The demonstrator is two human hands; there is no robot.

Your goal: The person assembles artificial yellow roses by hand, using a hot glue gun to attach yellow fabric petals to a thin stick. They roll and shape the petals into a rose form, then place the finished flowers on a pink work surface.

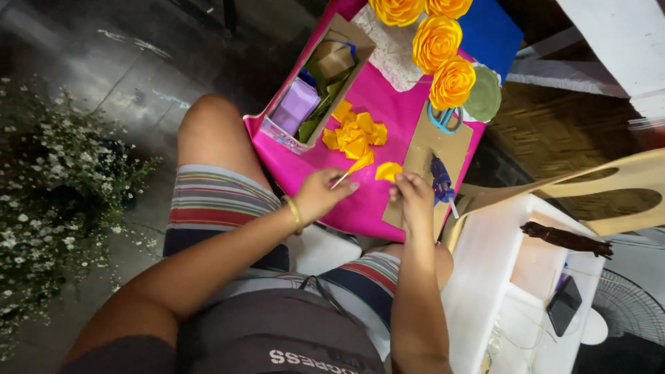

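Note:
My left hand (320,193) pinches a thin stick with a yellow paper petal (360,165) at its tip, held over a pink sheet (388,104). My right hand (414,199) holds another yellow paper petal (388,171) just right of the stick. A pile of loose yellow petals (355,133) lies on the pink sheet beyond both hands. Several finished yellow paper roses (438,43) sit at the far end.
An open cardboard box (320,83) with purple and green paper stands at the left of the sheet. A brown card (431,142) carries scissors (444,118) and a blue glue gun (440,181). White flowers (48,194) lie left; a white stool (499,256) and fan (634,308) right.

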